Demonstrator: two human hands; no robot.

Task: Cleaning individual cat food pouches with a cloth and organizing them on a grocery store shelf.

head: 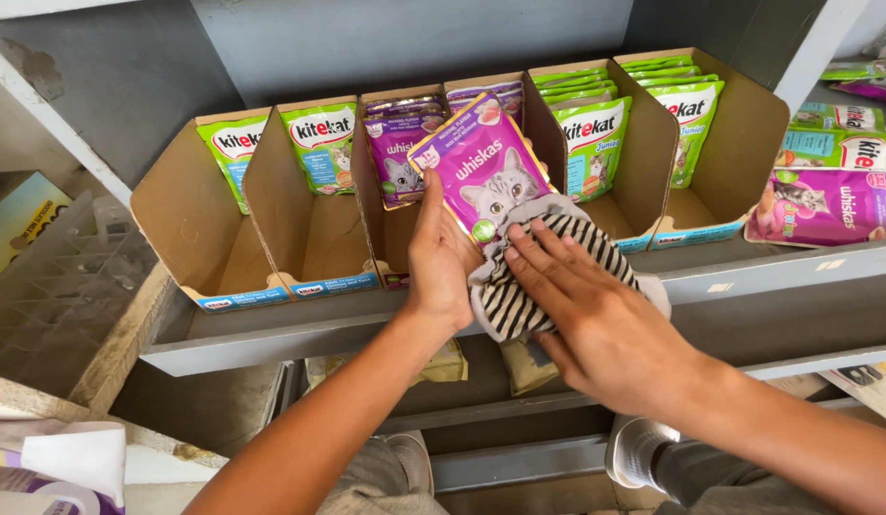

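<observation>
Holding a purple cat-food pouch (483, 172) near the centre of the frame, the left hand (441, 259) pinches its lower left edge between thumb and fingers and tilts it up toward the camera. The right hand (596, 319) lies flat, fingers spread, pressing a striped cloth (519, 286) against the pouch's lower right corner; it grasps nothing, only pushes the cloth down with the palm and fingertips. The pouch hangs just in front of the open cardboard trays (309, 243) on the grey shelf (271, 329), above the tray that holds other purple pouches (397, 153).

To wipe well, I judge the left hand should keep the pouch firm and flat so it does not buckle, while the cloth moves in even strokes from the held edge outward, covering the top part too. Green pouches (592, 138) stand in trays at the upper right and upper left, and more pouches lie loose at the far right.
</observation>
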